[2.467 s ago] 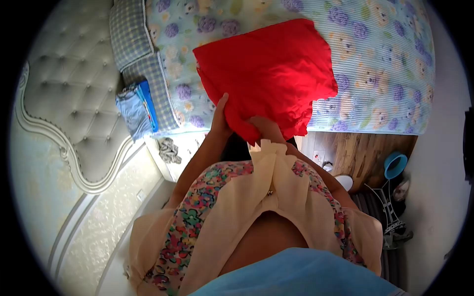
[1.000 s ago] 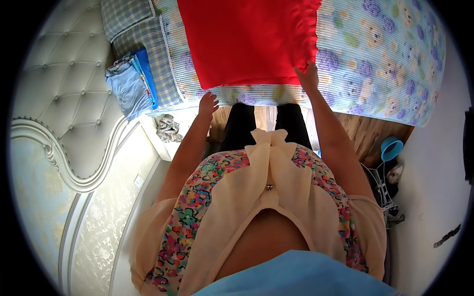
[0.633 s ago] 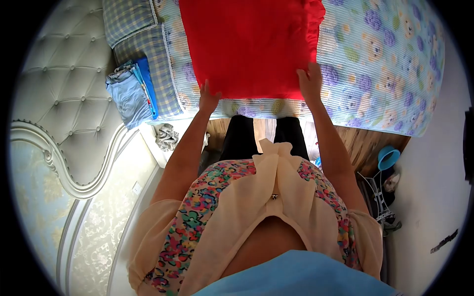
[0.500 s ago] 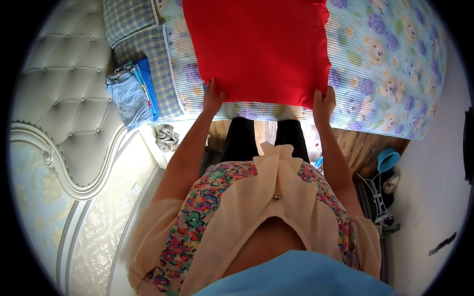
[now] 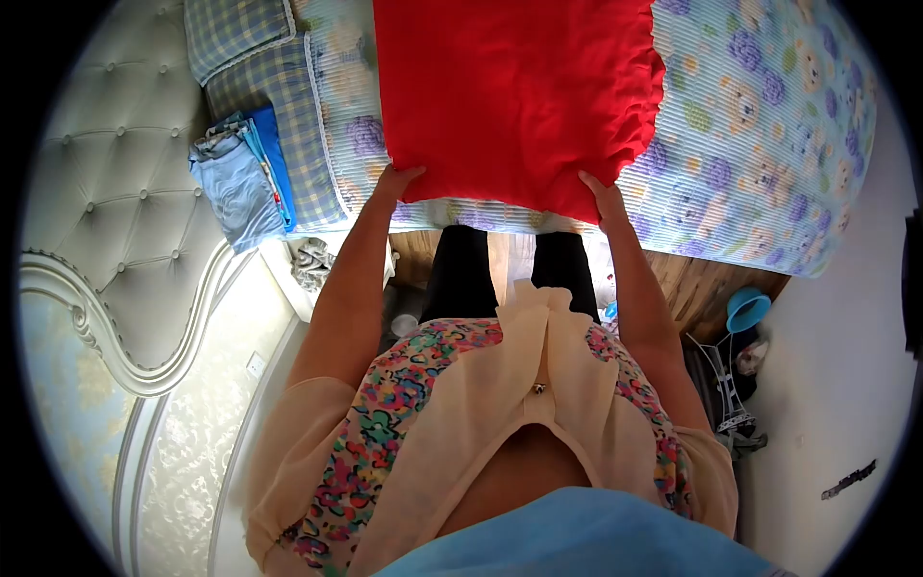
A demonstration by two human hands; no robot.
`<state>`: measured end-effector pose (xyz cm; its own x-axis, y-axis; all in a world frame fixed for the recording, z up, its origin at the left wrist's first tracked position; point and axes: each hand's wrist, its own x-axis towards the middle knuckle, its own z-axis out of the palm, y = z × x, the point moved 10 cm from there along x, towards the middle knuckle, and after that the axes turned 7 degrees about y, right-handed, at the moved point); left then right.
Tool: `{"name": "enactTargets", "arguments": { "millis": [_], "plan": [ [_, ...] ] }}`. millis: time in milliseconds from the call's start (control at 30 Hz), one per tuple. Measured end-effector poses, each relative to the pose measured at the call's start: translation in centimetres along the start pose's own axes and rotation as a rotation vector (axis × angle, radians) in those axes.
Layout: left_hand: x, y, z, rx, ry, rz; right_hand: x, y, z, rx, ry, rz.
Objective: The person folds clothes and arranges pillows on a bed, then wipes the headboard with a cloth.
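Note:
A wide red cloth [image 5: 510,96] lies over the near side of the bed, its far end beyond the top of the view. My left hand [image 5: 397,181] grips the near left corner, thumb on top and fingers hidden underneath. At the near right corner, my right hand [image 5: 604,199] holds the cloth the same way. Between the two hands the near edge sags and creases a little. The cloth's right border looks wavy.
A patterned bedspread [image 5: 731,183] covers the bed. Checked pillows [image 5: 279,125] and folded blue clothes [image 5: 236,183] are at the left, beside a tufted headboard [image 5: 125,125]. A white stand [image 5: 721,385] and a blue basin [image 5: 747,310] are at the right.
My right hand has shifted left and its thumb now lies over the cloth. My left thumb also rests on top. The near edge is more creased, and the view has shifted slightly.

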<state>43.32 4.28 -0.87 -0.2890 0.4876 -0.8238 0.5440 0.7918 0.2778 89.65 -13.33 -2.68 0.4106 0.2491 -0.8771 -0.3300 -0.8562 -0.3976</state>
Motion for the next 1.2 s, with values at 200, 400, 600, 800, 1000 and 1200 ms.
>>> {"name": "enactTargets", "arguments": {
  "millis": [200, 400, 600, 800, 1000, 1200],
  "plan": [
    [-10.3, 3.4, -1.9, -0.411, -0.233, -0.174, -8.2, -8.5, -4.0, 0.27, -0.174, -0.016],
    [-16.0, -9.2, 0.5, -0.352, -0.289, -0.468, -8.5, 6.8, -7.6, 0.158, -0.161, 0.151],
    [-13.6, -3.1, -2.4, -0.805, -0.332, -0.527, -9.0, 1.0, -5.2, 0.617, -0.544, 0.451],
    [-9.1, 13.0, -3.0, -1.009, -0.142, -0.094, -5.5, -10.9, -2.3, 0.918, -0.171, 0.267],
    [-12.8, 20.4, 4.5, 0.782, 0.402, 1.197, -10.8, -20.2, 7.7, -1.091, 0.315, -1.093],
    [-2.1, 15.0, 6.5, 1.087, 0.388, 0.971, 2.1, -16.5, 9.3, -1.399, 0.347, -1.016]
  ]
}}
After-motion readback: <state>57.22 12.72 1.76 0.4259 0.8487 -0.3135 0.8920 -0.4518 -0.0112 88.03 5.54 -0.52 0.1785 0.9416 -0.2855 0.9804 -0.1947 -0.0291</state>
